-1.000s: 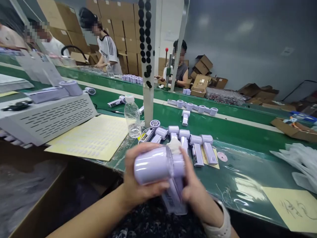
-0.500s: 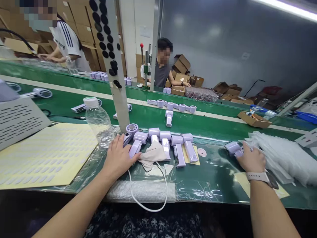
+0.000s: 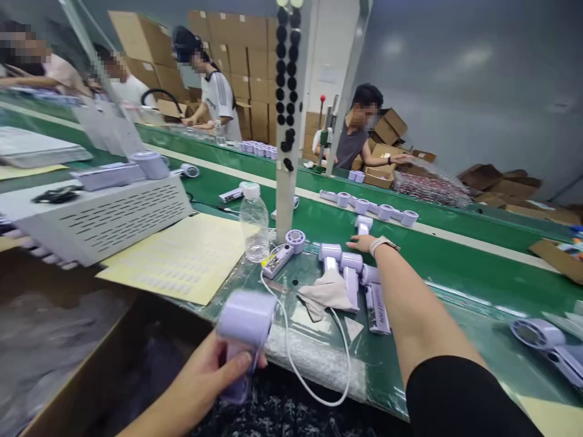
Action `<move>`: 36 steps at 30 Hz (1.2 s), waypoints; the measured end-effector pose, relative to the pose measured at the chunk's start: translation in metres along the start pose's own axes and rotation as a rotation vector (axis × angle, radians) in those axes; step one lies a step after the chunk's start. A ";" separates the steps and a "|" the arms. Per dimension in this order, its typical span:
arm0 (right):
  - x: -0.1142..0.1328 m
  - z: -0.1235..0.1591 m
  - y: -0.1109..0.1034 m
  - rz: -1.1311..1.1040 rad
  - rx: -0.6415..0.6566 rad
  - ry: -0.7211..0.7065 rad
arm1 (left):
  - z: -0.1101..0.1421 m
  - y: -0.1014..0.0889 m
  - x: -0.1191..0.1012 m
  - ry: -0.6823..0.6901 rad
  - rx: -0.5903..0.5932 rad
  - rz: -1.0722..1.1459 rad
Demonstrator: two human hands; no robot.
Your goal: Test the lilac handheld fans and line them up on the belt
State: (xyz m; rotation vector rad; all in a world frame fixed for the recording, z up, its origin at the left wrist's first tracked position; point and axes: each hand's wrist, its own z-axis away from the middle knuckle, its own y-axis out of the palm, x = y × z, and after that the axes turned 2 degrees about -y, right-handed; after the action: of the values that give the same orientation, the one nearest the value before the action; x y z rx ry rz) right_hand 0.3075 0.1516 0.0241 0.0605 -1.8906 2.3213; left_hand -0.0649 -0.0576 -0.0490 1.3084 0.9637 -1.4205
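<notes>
Grip of the left hand [image 3: 223, 366] is wrapped around a glossy lavender drum-headed fan [image 3: 246, 320], nearer than the clear plastic bottle [image 3: 254, 227]; right of that bottle, the right hand [image 3: 364, 243] meets another lavender fan [image 3: 363, 224], its hold unclear.

Factory, green conveyor [image 3: 460, 261], stacked cartons [image 3: 238, 59]

Left to right on this bench [image 3: 460, 318]: unit [image 3: 136, 215], sheet [image 3: 182, 261], bottle [image 3: 254, 226] just left of the post [image 3: 286, 164]. Farther right, cloth [image 3: 325, 294] lies across a fan [image 3: 330, 250], cable [image 3: 349, 367] looping before it. Behind, four fans [image 3: 386, 211] line the strip [image 3: 478, 244].
</notes>
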 end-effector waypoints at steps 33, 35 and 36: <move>0.053 0.243 0.091 -1.031 0.033 -0.094 | -0.055 0.047 -0.033 0.093 0.080 0.777; 0.068 0.248 0.091 -1.054 -0.005 -0.123 | -0.056 0.054 -0.033 0.086 0.093 0.789; 0.077 0.250 0.093 -1.057 -0.019 -0.153 | -0.056 0.057 -0.033 0.085 0.099 0.805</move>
State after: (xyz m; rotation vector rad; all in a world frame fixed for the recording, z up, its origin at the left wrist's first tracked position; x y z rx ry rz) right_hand 0.2032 -0.1038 -0.0047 0.9846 -1.3725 1.5659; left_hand 0.0038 -0.0135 -0.0198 1.5912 0.3305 -0.7926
